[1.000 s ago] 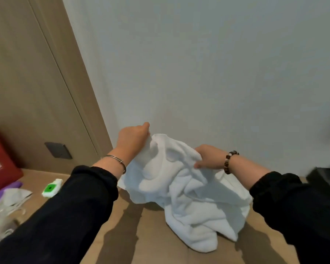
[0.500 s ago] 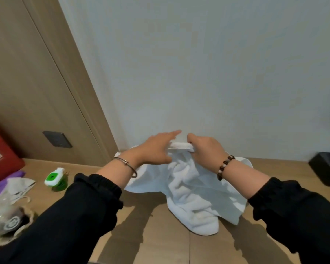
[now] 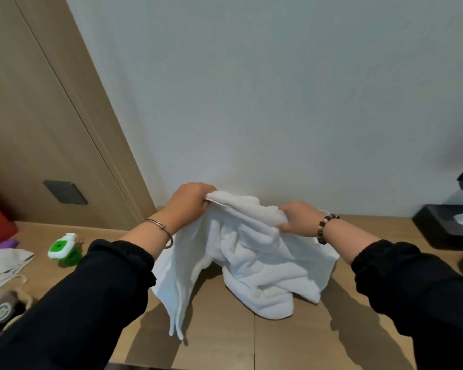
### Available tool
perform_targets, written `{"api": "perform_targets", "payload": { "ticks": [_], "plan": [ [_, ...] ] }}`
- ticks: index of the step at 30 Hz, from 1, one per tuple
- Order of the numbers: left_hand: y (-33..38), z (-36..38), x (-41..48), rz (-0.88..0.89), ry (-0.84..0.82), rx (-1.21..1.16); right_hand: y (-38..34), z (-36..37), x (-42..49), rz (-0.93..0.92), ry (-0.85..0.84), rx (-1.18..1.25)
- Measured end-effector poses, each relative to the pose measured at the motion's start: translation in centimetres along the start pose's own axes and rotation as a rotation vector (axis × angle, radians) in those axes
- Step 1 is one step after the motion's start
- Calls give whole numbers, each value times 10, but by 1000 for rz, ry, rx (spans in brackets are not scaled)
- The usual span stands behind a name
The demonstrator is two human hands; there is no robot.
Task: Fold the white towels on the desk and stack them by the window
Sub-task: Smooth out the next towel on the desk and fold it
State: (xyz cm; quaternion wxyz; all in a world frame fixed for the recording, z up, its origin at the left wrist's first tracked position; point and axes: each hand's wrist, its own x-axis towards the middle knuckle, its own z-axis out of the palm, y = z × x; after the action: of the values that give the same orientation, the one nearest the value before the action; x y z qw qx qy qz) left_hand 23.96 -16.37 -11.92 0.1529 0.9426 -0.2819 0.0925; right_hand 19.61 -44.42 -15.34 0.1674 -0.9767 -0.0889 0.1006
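White terry towel (image 3: 254, 252) is held above the wooden bench (image 3: 292, 340), lower folds resting on it. Top edge is gripped by left hand (image 3: 190, 202) and right hand (image 3: 296, 217), fingers curled. Soft, limp, light; corners judged best hold points.

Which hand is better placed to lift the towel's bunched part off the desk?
Probably the right hand: it grips the towel just above the heap, while the left hand holds the side hanging flat.

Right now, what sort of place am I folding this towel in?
Likely a hotel room or bedroom: a light wooden desk, a dark rectangular wall plate set in tan wood panelling, and a crumpled white terry towel.
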Motion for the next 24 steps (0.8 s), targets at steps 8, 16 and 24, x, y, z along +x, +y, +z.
{"api": "perform_targets", "payload": {
  "ticks": [8,16,24],
  "plan": [
    [-10,-2,6,-125,-77,346,17,-9,11,273,485,-176],
    [-34,3,8,-355,-132,-3,33,-46,10,633,381,-79],
    [-30,21,8,-518,-5,-37,63,16,-15,616,334,53]
  ]
}}
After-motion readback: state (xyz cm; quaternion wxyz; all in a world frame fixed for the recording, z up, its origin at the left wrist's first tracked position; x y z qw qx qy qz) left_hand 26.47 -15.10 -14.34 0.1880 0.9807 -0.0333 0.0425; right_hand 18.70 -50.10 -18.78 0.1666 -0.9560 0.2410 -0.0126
